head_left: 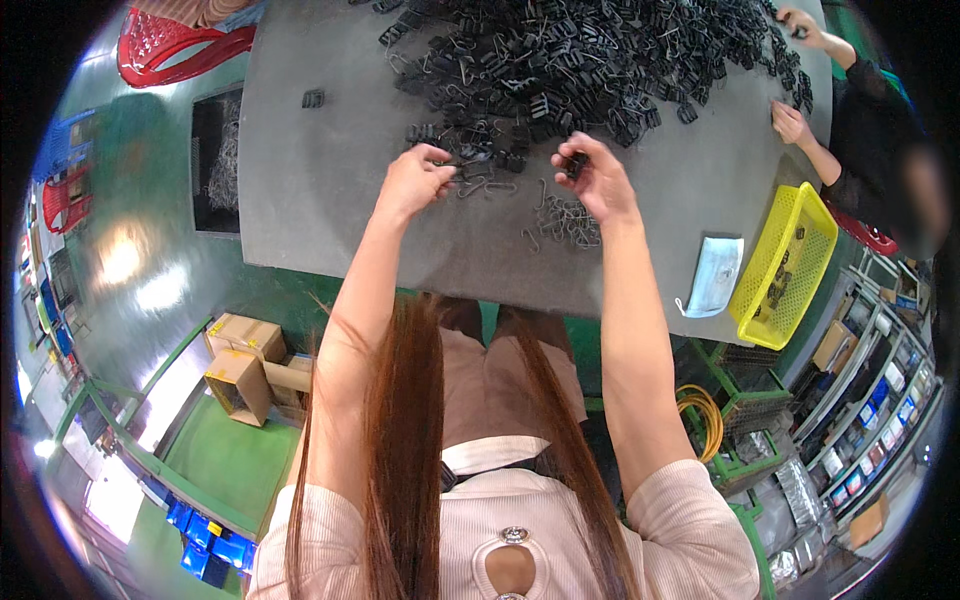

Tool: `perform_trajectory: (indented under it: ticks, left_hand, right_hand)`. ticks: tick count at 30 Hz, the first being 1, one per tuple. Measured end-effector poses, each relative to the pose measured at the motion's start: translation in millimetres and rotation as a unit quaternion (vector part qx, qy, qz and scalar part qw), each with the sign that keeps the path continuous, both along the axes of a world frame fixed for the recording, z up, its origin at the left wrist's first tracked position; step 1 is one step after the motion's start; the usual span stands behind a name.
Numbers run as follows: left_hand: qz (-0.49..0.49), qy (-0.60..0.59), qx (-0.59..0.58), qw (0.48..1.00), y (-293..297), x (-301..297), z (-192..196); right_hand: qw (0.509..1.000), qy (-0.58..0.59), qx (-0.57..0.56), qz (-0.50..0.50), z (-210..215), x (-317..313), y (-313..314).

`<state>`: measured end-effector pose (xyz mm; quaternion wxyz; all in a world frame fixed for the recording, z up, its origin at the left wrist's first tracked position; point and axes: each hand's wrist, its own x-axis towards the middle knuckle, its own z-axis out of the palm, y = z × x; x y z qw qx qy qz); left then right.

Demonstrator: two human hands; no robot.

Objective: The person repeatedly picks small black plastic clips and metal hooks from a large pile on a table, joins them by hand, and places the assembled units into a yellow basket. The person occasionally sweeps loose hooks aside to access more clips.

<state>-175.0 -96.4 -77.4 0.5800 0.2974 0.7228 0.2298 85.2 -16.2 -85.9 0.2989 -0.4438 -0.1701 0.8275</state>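
Note:
A large heap of small black plastic clips (560, 75), with bent wire pieces among them, covers the far part of the grey table (330, 190). My left hand (412, 187) is closed in a pinch at the heap's near edge, and what its fingertips hold is too small to make out. To its right, my right hand (605, 185) is raised over the table with its fingers curled round a black plastic clip (573, 165). Just below and between the hands lies a loose cluster of metal wire hooks (568, 222). One black clip (313, 98) sits apart at the left.
A yellow basket (812, 245) holding a few black pieces stands at the table's right edge, beside a blue face mask (716, 275). Another person's hands (793, 122) work at the far right. Left of the table are a dark bin (212, 210) and a red chair (165, 60).

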Motion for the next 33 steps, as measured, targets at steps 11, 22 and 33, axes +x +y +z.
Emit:
perform_trajectory:
  ticks: [11, 22, 33]
  left_hand:
    - [0.079, -0.118, 0.034, 0.989, -14, 6, -5]
    - [0.087, -0.143, 0.035, 0.985, -15, 1, 14]
    - [0.132, -0.119, 0.000, 0.984, -43, -16, 3]
  right_hand:
    - [0.913, -0.351, 0.169, 0.122, -15, -34, -6]
    - [0.895, -0.315, 0.219, 0.229, -2, -31, -13]
    - [0.980, -0.020, 0.054, 0.189, 11, 9, -28]
